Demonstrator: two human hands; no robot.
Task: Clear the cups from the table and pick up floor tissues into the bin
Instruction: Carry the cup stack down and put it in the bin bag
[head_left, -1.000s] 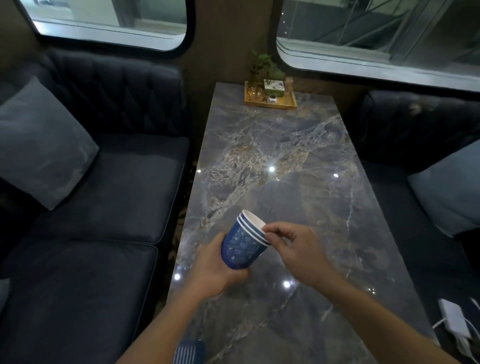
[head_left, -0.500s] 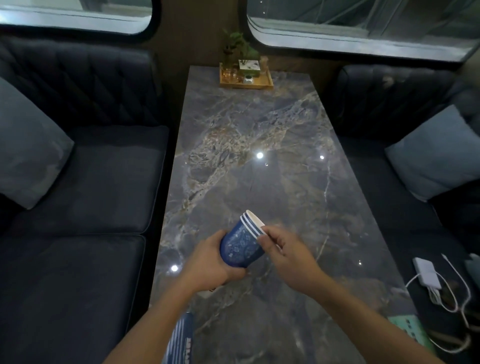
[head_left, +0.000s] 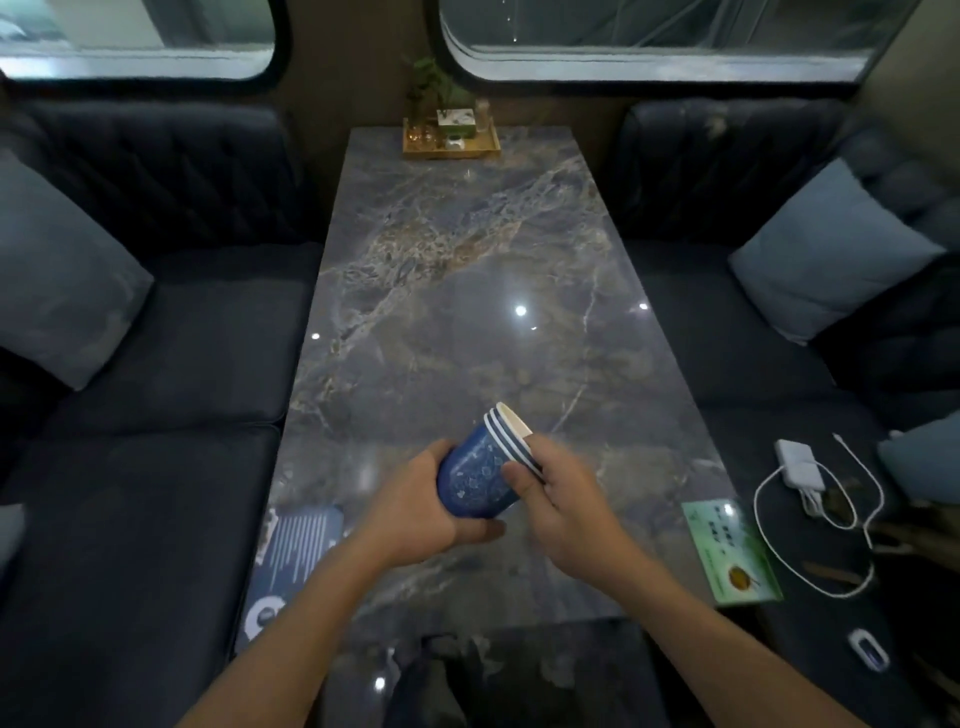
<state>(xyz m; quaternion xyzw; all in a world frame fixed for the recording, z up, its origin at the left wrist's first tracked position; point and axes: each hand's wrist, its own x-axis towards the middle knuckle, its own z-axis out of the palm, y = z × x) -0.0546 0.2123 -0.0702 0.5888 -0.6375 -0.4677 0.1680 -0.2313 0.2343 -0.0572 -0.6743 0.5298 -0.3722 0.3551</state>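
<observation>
Now lower in frame than before: cups (head_left: 480, 475), nested and tilted, rims to upper right, held above table (head_left: 467, 291) near bottom centre. Left of them, left hand (head_left: 421, 512) wrapped around the base. Right of them, right hand (head_left: 558, 493) pinching the rims, thumb on the side. Lower left, blue card (head_left: 291, 561); lower right, green card (head_left: 730, 558), white charger (head_left: 800, 465).

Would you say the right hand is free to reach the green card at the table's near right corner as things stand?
Probably not yet: the right hand is gripping the stacked cups with the left hand. The table between it and the green card looks bare.
</observation>
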